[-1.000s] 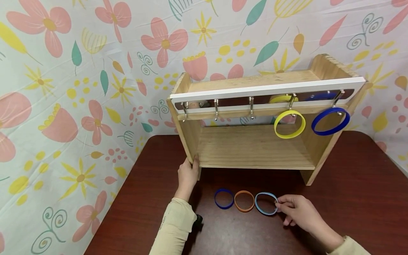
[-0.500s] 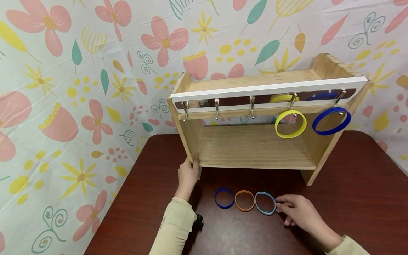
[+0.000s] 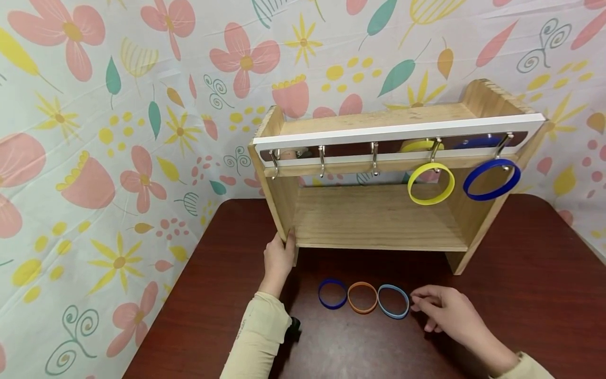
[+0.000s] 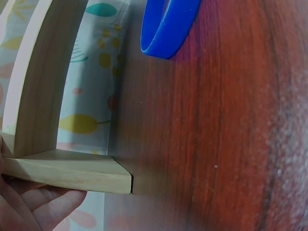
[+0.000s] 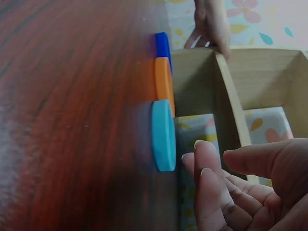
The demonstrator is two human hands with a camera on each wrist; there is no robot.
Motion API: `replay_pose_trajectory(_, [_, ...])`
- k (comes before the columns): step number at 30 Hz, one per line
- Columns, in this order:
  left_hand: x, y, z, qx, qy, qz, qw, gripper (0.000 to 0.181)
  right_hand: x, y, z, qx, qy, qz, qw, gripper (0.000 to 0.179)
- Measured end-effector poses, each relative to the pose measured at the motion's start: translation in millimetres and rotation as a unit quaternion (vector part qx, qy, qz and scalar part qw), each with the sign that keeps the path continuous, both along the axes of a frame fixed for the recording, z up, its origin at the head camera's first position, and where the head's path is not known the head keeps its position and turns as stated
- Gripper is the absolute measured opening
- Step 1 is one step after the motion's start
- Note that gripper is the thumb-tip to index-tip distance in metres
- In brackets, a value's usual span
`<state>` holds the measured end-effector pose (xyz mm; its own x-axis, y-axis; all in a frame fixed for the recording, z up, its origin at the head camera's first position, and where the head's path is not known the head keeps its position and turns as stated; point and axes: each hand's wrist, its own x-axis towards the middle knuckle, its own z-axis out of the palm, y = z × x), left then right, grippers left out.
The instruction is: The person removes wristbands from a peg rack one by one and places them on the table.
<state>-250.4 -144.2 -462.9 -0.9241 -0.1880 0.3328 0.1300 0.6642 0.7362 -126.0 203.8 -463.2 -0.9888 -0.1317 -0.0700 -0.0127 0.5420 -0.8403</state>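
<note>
My left hand (image 3: 278, 259) grips the lower left side panel of a wooden shelf (image 3: 379, 217), thumb on the inner side and fingers outside. Three silicone wristbands lie in a row on the table before the shelf: a dark blue wristband (image 3: 320, 299), an orange wristband (image 3: 349, 300) and a light blue wristband (image 3: 407, 304). Just right of the light blue one is my right hand (image 3: 450, 313), its fingers loosely bent. The right wrist view shows a gap between the fingertips (image 5: 206, 151) and the light blue wristband (image 5: 163, 137); nothing is held.
Across the shelf's upper front runs a white rail (image 3: 331, 138) with several metal hooks. A yellow wristband (image 3: 412, 193) and a blue wristband (image 3: 492, 196) hang on the two rightmost hooks. A small black object (image 3: 293, 327) is beside the left sleeve. Floral cloth (image 3: 142, 105) stands behind the table.
My right hand has let go of the light blue wristband and drawn slightly to the right, its fingers loosening. The left hand has stayed on the shelf panel.
</note>
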Motion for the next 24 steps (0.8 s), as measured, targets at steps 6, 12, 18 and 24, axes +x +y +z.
replay_pose_trajectory(6, [-1.1,-0.5,-0.9,0.001,-0.003,0.001,1.0000,0.036,-0.2,2.2,10.1,-0.012,0.051,0.006,0.9986,0.020])
replay_pose_trajectory(12, [-2.0,-0.1,-2.0,0.000,0.004,0.005,1.0000,0.037,0.2,1.5,19.7,-0.037,0.082,0.003,0.9960,0.020])
replay_pose_trajectory(18, [-2.2,0.5,-1.8,-0.002,0.008,0.009,0.9999,0.037,-0.3,0.9,30.8,-0.083,0.137,-0.004,0.9871,0.022])
replay_pose_trajectory(24, [-1.6,0.6,-0.9,-0.007,0.007,0.012,0.9999,0.036,-3.2,2.5,46.1,-0.101,0.199,-0.005,0.9747,0.022])
